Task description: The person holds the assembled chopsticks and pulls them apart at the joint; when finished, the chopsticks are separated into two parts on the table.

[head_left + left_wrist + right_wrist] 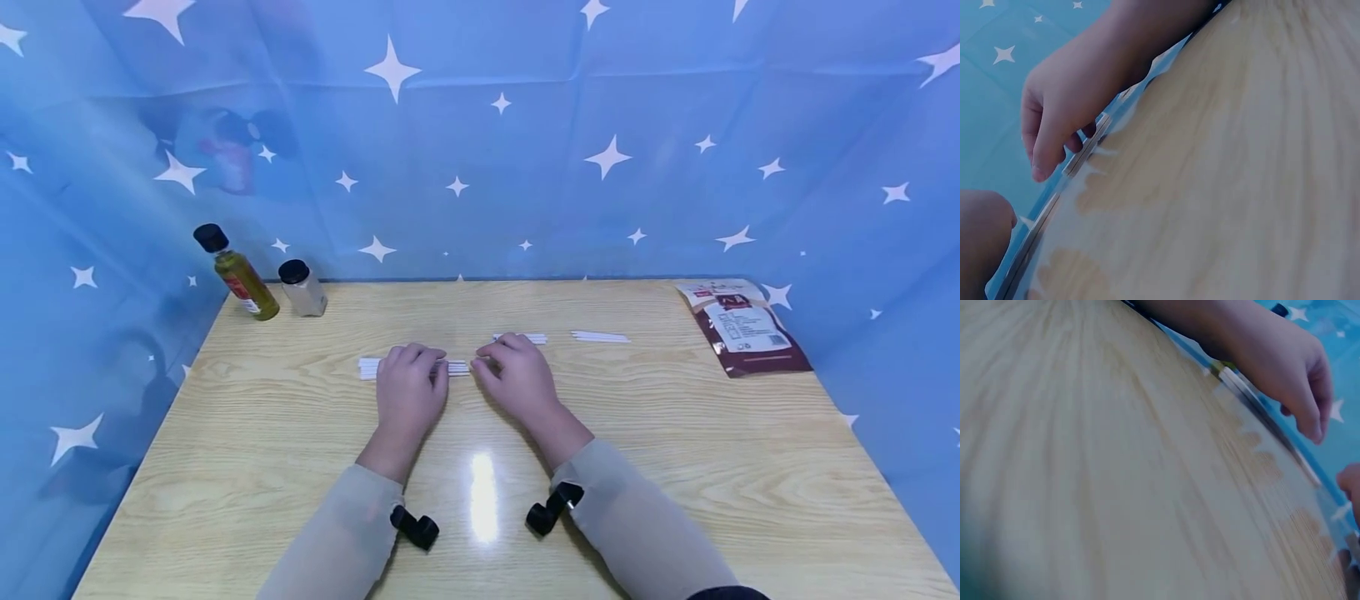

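White sticks (367, 368) lay in a bundle on the bench (712, 483), under and to both sides of the left hand (408, 383). From my remote post I read that grip as released: fingers loosely bent, with a gap between thumb and forefinger. Through the right wrist view I saw its fingertips above the bundle.

Right hand (521, 379) likewise slack, thumb and forefinger apart, thumb tip just beside the bundle's right end. A second stick group (534, 339) showed partly behind its knuckles; I could not tell whether any fingertip brushed it. A third stick group (600, 337) lay farther right, apart from both hands.

Edges: the far edge ran behind all three groups, against a blue star-print curtain (525, 208). An oil bottle (246, 283) and a black-capped jar (305, 293) stood by the far left corner, well apart from the left hand. A maroon-and-white packet (742, 329) took up the far right corner, reaching the side edge.

Room: I noted a narrow gap between the hands, a broad stretch of wood from third group to packet, and wide surface outside each forearm.
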`<state>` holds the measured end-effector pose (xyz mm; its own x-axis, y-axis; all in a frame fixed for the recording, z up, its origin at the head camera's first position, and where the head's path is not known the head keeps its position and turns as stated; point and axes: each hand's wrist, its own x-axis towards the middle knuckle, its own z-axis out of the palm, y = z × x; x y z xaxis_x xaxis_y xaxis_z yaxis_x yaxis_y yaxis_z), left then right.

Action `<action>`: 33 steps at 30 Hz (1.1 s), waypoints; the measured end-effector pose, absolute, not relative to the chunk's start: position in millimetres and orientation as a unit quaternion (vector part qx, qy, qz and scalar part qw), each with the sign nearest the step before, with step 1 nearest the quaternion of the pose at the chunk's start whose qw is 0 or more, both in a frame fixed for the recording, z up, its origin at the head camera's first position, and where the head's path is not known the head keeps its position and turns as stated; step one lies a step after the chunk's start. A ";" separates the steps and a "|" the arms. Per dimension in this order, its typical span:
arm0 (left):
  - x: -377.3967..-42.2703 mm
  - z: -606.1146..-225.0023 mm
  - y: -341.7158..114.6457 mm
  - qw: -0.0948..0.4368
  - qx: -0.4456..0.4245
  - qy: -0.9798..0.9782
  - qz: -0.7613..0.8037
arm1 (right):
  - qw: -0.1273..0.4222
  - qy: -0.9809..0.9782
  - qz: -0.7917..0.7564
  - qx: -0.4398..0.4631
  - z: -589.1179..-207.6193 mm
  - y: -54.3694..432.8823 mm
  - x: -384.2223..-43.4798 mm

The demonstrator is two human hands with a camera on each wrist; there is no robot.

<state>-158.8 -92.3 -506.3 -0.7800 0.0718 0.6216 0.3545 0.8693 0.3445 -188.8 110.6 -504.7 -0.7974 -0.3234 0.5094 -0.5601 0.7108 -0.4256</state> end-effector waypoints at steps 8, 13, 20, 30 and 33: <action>-154.3 -506.0 -117.3 0.293 -0.091 -0.924 -0.230 | 0.182 -0.907 0.286 0.250 -504.9 92.4 -188.8; -154.3 -504.2 -129.1 0.212 -0.051 -0.946 -0.240 | 0.139 -0.905 0.344 0.208 -504.5 93.7 -188.3; -154.9 -506.3 -131.3 0.129 -0.025 -0.964 -0.231 | 0.112 -0.909 0.348 0.199 -506.4 93.0 -187.4; -149.9 -510.5 -135.4 0.141 -0.008 -0.962 -0.235 | 0.083 -0.908 0.357 0.203 -505.2 87.9 -186.6; -150.5 -509.7 -135.0 0.135 -0.007 -0.964 -0.231 | 0.066 -0.907 0.365 0.198 -501.6 88.3 -188.2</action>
